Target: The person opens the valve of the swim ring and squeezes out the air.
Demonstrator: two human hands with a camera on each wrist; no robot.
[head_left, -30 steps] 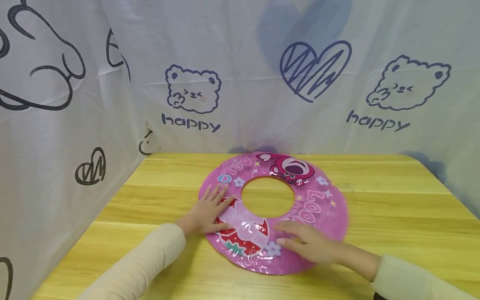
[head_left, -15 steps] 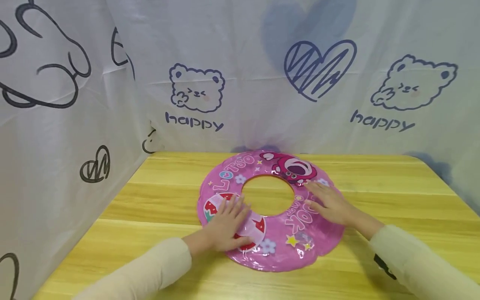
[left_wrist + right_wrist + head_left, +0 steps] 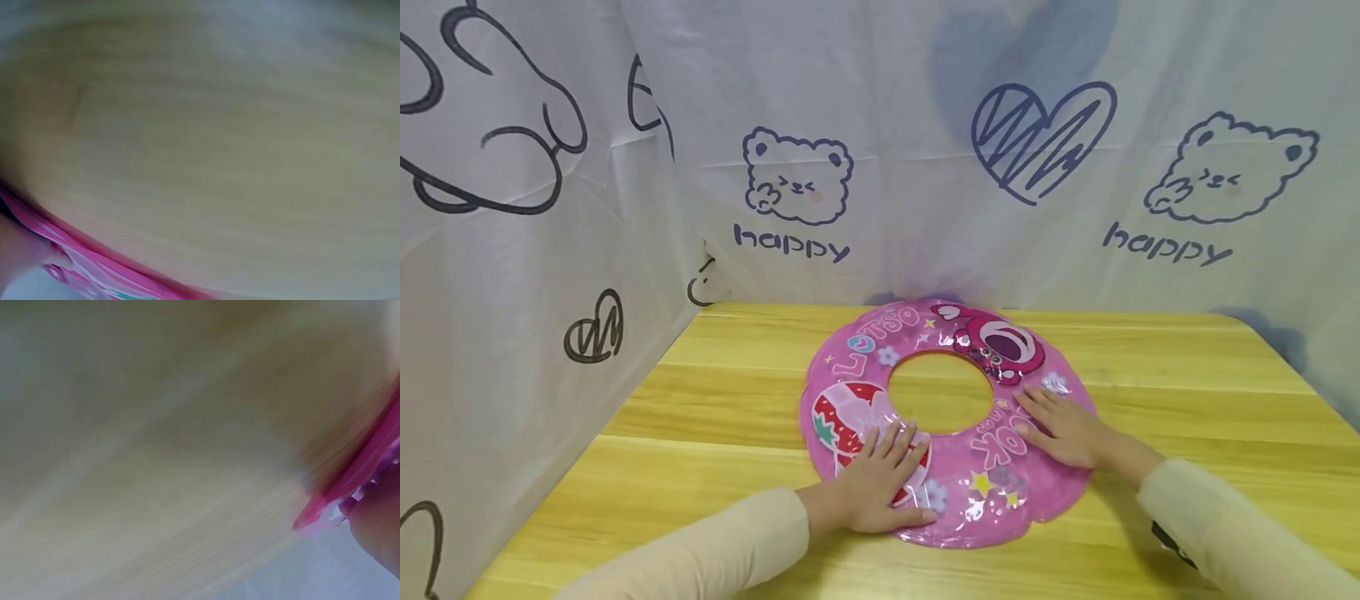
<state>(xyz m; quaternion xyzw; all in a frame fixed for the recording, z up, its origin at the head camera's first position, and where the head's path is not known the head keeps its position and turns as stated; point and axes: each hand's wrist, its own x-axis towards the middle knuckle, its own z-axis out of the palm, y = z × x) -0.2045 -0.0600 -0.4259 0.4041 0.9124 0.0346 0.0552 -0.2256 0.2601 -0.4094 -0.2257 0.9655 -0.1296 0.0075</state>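
Observation:
A pink swim ring [image 3: 850, 333] lies on the wooden table, printed with a bear, strawberries, stars and lettering. Its surface looks soft and slightly creased at the lower right edge. My left hand [image 3: 880, 487] rests with fingers spread on the near left part, over the strawberry print. On the right side of the ring, my right hand [image 3: 1063, 429] lies over the lettering, its fingers extended. In the left wrist view, the ring's edge [image 3: 112, 265] shows at the lower left beside part of the hand. The right wrist view catches the ring [image 3: 362, 469] at its right edge, blurred.
The yellow wood-grain table [image 3: 700, 400] reaches back to a white cloth [image 3: 910, 208] with bear and heart drawings. More of this cloth hangs along the left side. A dark strap [image 3: 1171, 543] shows under the right sleeve.
Both hands have shifted over the ring: the left to the right and nearer, the right up and outward from the near part to the right side. The ring has turned a little clockwise.

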